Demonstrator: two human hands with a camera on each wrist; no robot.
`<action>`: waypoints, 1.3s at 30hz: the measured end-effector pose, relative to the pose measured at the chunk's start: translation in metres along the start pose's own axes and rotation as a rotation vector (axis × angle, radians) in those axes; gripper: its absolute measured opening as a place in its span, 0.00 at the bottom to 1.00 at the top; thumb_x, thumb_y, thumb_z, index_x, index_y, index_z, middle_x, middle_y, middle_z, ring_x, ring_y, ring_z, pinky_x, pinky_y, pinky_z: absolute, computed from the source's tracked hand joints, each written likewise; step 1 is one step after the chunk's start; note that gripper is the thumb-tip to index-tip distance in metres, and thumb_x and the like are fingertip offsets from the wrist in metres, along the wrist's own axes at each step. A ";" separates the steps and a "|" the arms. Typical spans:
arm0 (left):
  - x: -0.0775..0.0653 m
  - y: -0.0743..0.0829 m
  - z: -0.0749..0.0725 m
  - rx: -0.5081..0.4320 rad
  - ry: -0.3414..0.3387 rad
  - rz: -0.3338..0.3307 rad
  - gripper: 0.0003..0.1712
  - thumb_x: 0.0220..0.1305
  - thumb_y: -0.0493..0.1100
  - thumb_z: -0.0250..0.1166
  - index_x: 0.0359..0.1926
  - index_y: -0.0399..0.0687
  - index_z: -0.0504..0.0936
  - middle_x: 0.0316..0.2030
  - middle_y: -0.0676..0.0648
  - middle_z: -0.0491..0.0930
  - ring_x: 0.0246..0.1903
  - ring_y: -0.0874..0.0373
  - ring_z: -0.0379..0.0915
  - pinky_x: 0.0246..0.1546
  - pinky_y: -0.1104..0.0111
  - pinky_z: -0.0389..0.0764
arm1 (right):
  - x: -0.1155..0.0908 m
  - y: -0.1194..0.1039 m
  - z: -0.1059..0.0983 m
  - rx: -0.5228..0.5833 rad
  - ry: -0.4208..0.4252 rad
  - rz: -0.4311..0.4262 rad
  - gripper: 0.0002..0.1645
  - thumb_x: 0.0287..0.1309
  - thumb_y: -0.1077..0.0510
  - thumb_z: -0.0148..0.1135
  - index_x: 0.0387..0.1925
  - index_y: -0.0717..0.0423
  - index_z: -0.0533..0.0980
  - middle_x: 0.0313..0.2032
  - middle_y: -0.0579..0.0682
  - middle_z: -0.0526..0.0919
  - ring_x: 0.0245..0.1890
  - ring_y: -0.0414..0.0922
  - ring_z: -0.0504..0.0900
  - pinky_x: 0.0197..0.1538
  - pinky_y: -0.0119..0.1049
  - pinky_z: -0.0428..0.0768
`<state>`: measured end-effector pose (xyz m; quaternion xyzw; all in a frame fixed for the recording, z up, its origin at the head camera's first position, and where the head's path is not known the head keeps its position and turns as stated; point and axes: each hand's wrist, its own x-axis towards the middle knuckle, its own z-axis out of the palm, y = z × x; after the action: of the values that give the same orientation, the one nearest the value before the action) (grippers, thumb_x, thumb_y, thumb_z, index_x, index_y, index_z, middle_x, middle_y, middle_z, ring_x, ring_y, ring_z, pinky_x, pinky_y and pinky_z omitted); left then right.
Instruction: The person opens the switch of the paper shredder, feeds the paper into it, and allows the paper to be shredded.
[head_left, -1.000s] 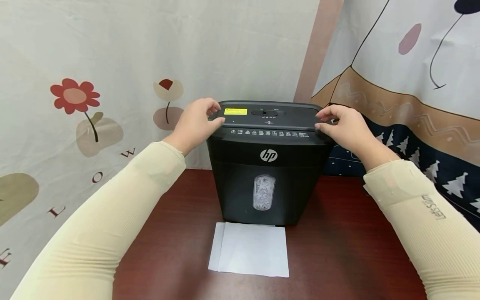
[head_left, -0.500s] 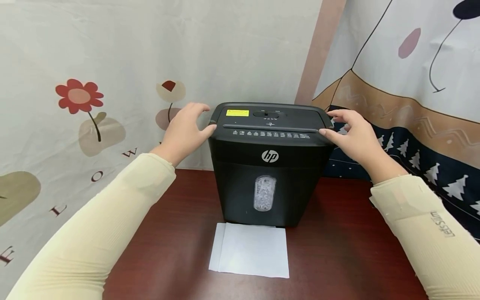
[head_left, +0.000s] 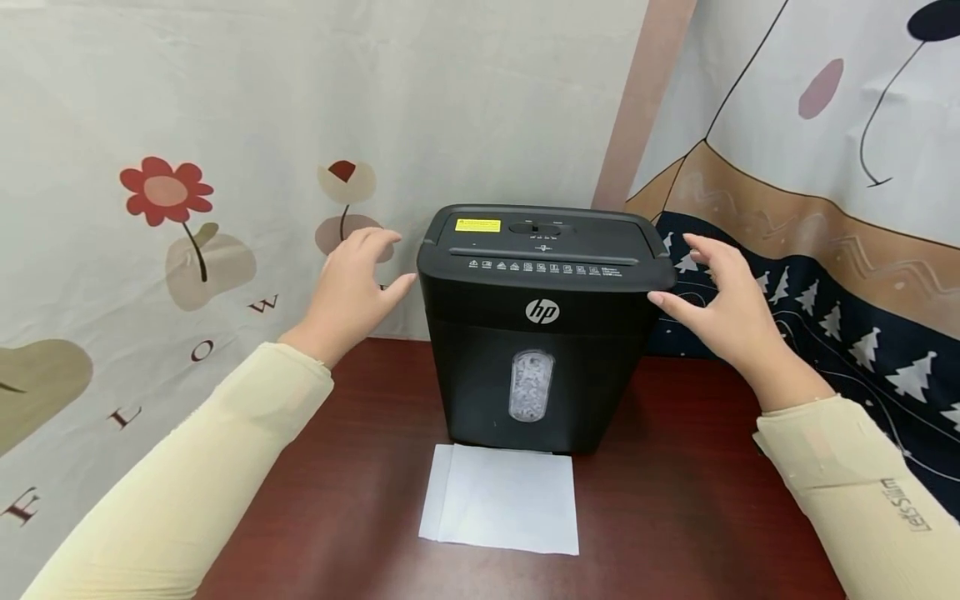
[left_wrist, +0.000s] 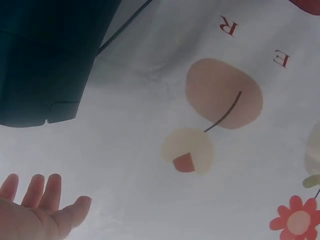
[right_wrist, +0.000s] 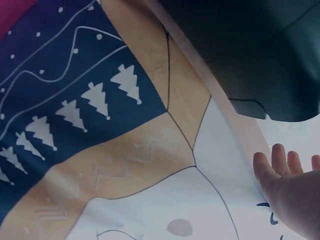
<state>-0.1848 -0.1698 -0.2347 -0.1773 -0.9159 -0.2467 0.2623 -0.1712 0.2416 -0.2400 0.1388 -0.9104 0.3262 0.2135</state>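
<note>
The shredder (head_left: 480,350) stands at the bench's (head_left: 690,508) twelve o'clock, paper (head_left: 510,500) at its six. Left hand (head_left: 345,292) at nine, right hand (head_left: 731,312) at three spread wide, holding nothing; a lopsided shove could skew it across the paper.

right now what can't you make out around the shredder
Head view: back of the shredder, hidden by its front.
Head view: print on the yellow label, too small.
Left wrist view: left hand, partly cut off, lower left corner.
Right wrist view: right hand, partly cut off, lower right corner.
</note>
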 end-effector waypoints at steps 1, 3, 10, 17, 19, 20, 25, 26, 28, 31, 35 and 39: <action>-0.002 -0.002 0.001 0.002 0.002 0.002 0.25 0.61 0.39 0.66 0.58 0.36 0.73 0.56 0.37 0.73 0.57 0.43 0.66 0.61 0.46 0.61 | -0.003 0.002 0.001 0.004 0.004 0.000 0.47 0.55 0.53 0.70 0.72 0.56 0.57 0.69 0.62 0.59 0.65 0.62 0.62 0.64 0.64 0.60; -0.007 -0.004 0.003 0.006 0.005 0.005 0.25 0.60 0.38 0.66 0.58 0.35 0.73 0.56 0.37 0.73 0.57 0.43 0.66 0.61 0.45 0.60 | -0.007 0.005 0.002 0.008 0.008 -0.001 0.48 0.55 0.54 0.70 0.72 0.56 0.57 0.70 0.62 0.58 0.65 0.62 0.62 0.64 0.64 0.59; -0.024 -0.011 0.011 0.022 0.001 0.003 0.27 0.59 0.38 0.67 0.59 0.35 0.72 0.57 0.36 0.72 0.58 0.41 0.65 0.60 0.45 0.61 | -0.021 0.018 0.011 0.000 0.012 0.002 0.48 0.54 0.55 0.70 0.71 0.59 0.57 0.69 0.64 0.58 0.65 0.63 0.61 0.63 0.67 0.58; -0.039 -0.016 0.023 0.012 0.003 -0.028 0.29 0.57 0.39 0.68 0.59 0.34 0.72 0.57 0.35 0.73 0.59 0.41 0.66 0.60 0.44 0.63 | -0.034 0.026 0.024 0.028 0.023 0.006 0.47 0.53 0.58 0.71 0.71 0.59 0.58 0.67 0.64 0.61 0.63 0.63 0.63 0.62 0.65 0.61; -0.043 -0.018 0.028 -0.005 -0.002 -0.040 0.29 0.57 0.39 0.68 0.59 0.34 0.72 0.56 0.35 0.73 0.58 0.41 0.66 0.60 0.45 0.63 | -0.038 0.029 0.028 0.035 0.025 0.017 0.47 0.53 0.58 0.71 0.70 0.60 0.58 0.67 0.64 0.60 0.63 0.63 0.63 0.61 0.65 0.61; -0.045 -0.019 0.029 -0.015 -0.007 -0.048 0.30 0.57 0.39 0.68 0.59 0.34 0.72 0.56 0.35 0.73 0.58 0.41 0.66 0.60 0.45 0.63 | -0.040 0.030 0.030 0.037 0.024 0.026 0.47 0.54 0.57 0.70 0.70 0.60 0.58 0.67 0.64 0.60 0.63 0.63 0.63 0.61 0.65 0.61; -0.057 -0.024 0.037 -0.053 -0.042 -0.101 0.31 0.59 0.39 0.67 0.61 0.35 0.70 0.58 0.35 0.71 0.61 0.41 0.64 0.61 0.44 0.61 | -0.050 0.038 0.039 0.047 0.031 0.054 0.46 0.54 0.57 0.70 0.70 0.61 0.58 0.67 0.66 0.59 0.63 0.63 0.63 0.60 0.65 0.64; -0.060 -0.025 0.038 -0.058 -0.051 -0.114 0.31 0.59 0.39 0.67 0.62 0.35 0.70 0.59 0.35 0.70 0.61 0.40 0.63 0.61 0.43 0.61 | -0.052 0.039 0.040 0.047 0.030 0.061 0.46 0.55 0.57 0.70 0.70 0.61 0.58 0.67 0.66 0.59 0.62 0.64 0.63 0.60 0.65 0.64; -0.066 -0.027 0.040 -0.063 -0.066 -0.140 0.31 0.60 0.39 0.67 0.63 0.35 0.69 0.60 0.35 0.70 0.62 0.40 0.62 0.61 0.43 0.60 | -0.057 0.042 0.044 0.052 0.027 0.072 0.46 0.55 0.57 0.70 0.70 0.61 0.58 0.66 0.67 0.60 0.62 0.64 0.63 0.59 0.65 0.65; -0.074 -0.030 0.044 -0.065 -0.081 -0.178 0.32 0.60 0.40 0.67 0.63 0.35 0.68 0.60 0.34 0.69 0.62 0.39 0.62 0.61 0.43 0.60 | -0.063 0.047 0.049 0.054 0.013 0.099 0.46 0.56 0.56 0.69 0.70 0.62 0.57 0.66 0.67 0.60 0.62 0.64 0.63 0.59 0.65 0.65; -0.084 -0.034 0.051 -0.076 -0.098 -0.225 0.33 0.60 0.41 0.67 0.64 0.35 0.67 0.61 0.34 0.67 0.62 0.38 0.62 0.61 0.44 0.61 | -0.070 0.052 0.055 0.056 -0.002 0.133 0.46 0.57 0.55 0.68 0.70 0.63 0.56 0.66 0.68 0.58 0.62 0.65 0.63 0.59 0.64 0.65; -0.093 -0.038 0.059 -0.090 -0.117 -0.262 0.34 0.61 0.41 0.66 0.65 0.35 0.66 0.62 0.34 0.66 0.63 0.38 0.60 0.61 0.44 0.62 | -0.075 0.057 0.061 0.069 -0.012 0.165 0.46 0.58 0.54 0.68 0.71 0.62 0.55 0.67 0.68 0.57 0.62 0.65 0.63 0.60 0.64 0.65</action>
<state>-0.1512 -0.1870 -0.3448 -0.0820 -0.9329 -0.3090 0.1659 -0.1465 0.2526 -0.3486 0.0726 -0.9082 0.3729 0.1756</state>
